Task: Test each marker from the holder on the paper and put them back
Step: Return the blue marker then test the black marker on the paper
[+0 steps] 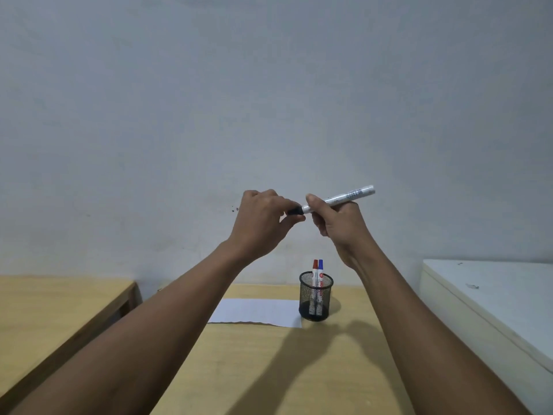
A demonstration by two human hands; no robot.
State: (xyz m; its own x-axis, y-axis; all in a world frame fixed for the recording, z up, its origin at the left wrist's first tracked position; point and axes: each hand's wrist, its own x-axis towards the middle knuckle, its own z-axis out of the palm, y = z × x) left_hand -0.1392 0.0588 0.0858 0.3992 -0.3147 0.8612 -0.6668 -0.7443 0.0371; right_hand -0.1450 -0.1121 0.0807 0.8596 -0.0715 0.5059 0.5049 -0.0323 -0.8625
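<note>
Markers are split between the hands and the holder: one white-barrelled marker (339,198) is held up in the air in front of the wall (269,100), well above the table (269,369), slanting up to the right. The right hand (336,224) has its grip clamped around the barrel, thumb on top near the left end. The left hand (263,218) pinches the black cap (294,211) at that end between thumb and fingertips, its grip closed on it; the cap sits against the barrel, and whether it is fully seated cannot be told.

Below the hands, a black mesh holder (315,296) stands upright on the table, just beside the right edge of a white sheet of paper (254,313) that lies flat. Two more markers stand upright inside the holder, touching side by side: a red-capped marker (315,269) on the left and a blue-capped marker (320,268) on the right.

A second wooden table (54,310) sits to the left, apart from the first, and a white cabinet top (493,295) to the right.
</note>
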